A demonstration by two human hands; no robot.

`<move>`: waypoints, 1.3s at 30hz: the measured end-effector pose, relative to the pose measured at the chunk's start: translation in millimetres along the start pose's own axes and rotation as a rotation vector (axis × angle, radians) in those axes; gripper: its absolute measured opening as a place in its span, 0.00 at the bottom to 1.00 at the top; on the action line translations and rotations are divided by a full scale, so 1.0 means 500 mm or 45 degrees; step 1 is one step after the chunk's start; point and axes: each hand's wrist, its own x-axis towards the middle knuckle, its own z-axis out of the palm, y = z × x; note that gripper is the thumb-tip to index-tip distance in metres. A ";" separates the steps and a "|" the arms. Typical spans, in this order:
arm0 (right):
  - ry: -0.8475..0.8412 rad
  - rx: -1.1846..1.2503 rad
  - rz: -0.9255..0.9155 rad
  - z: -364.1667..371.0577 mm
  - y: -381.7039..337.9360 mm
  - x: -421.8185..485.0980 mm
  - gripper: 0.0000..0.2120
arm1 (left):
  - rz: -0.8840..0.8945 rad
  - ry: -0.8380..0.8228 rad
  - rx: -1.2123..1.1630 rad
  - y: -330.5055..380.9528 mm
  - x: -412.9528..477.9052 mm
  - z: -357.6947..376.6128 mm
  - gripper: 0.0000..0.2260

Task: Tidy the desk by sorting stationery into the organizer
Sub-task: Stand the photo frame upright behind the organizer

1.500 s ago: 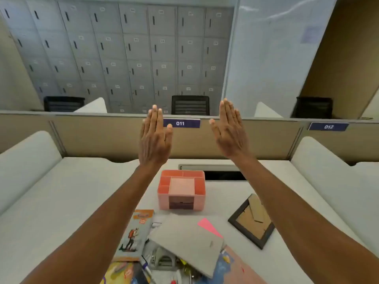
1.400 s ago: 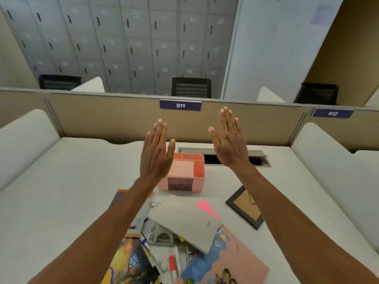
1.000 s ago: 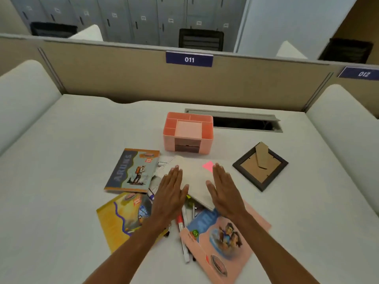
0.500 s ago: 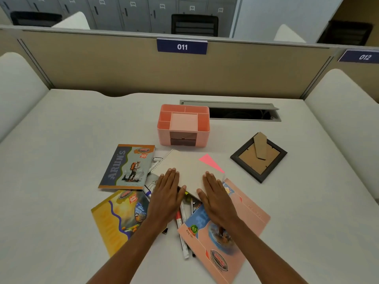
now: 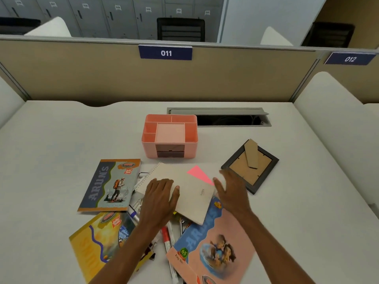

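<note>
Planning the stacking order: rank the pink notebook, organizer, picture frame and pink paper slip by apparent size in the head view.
1. pink notebook: largest, though nearest the camera and cut off at the bottom edge.
2. organizer and picture frame: too alike to rank.
3. pink paper slip: smallest, partly hidden.

Organizer (image 5: 170, 136) top is unobstructed from above. Bare desk (image 5: 51, 150) runs wide on its left, with only a narrow strip between its front and the spiral notebook (image 5: 190, 193). Open cable hatch (image 5: 219, 117) sits just behind it, to the right. Picture frame (image 5: 250, 166) lies flat on the right, near the notebook. Near centre is cluttered: overlapping books (image 5: 215, 242), markers (image 5: 166, 236) partly under them. Partition (image 5: 82, 74) walls the far edge.
</note>
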 end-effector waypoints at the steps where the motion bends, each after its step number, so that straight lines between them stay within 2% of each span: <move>1: 0.023 -0.077 0.019 -0.016 0.022 0.024 0.26 | 0.026 -0.001 -0.033 0.013 0.022 0.000 0.18; 3: -0.037 -0.297 0.065 -0.043 0.055 0.061 0.16 | 0.075 -0.081 -0.103 0.042 0.067 0.007 0.17; 7: -0.269 -0.668 0.088 -0.067 0.083 0.093 0.14 | 0.199 -0.314 -0.195 0.090 0.142 0.051 0.17; 12: -0.231 -0.646 0.044 -0.056 0.097 0.104 0.10 | 0.246 -0.526 -0.076 0.120 0.199 0.128 0.25; 18: -0.287 -0.515 0.096 -0.056 0.110 0.112 0.14 | 0.356 -0.686 0.095 0.097 0.188 0.218 0.27; 24: -0.449 -0.609 -0.032 -0.069 0.102 0.131 0.13 | 0.375 -0.537 0.097 0.079 0.176 0.249 0.27; 31: -0.550 -0.678 -0.110 -0.116 0.087 0.153 0.11 | 0.340 -0.502 0.007 0.083 0.186 0.244 0.25; 35: -0.468 -0.624 -0.154 -0.180 0.077 0.166 0.07 | 0.185 -0.450 -0.380 0.104 0.237 0.224 0.22; 39: -0.424 -0.576 -0.174 -0.244 0.073 0.186 0.08 | 0.247 -0.448 -0.655 0.152 0.330 0.203 0.26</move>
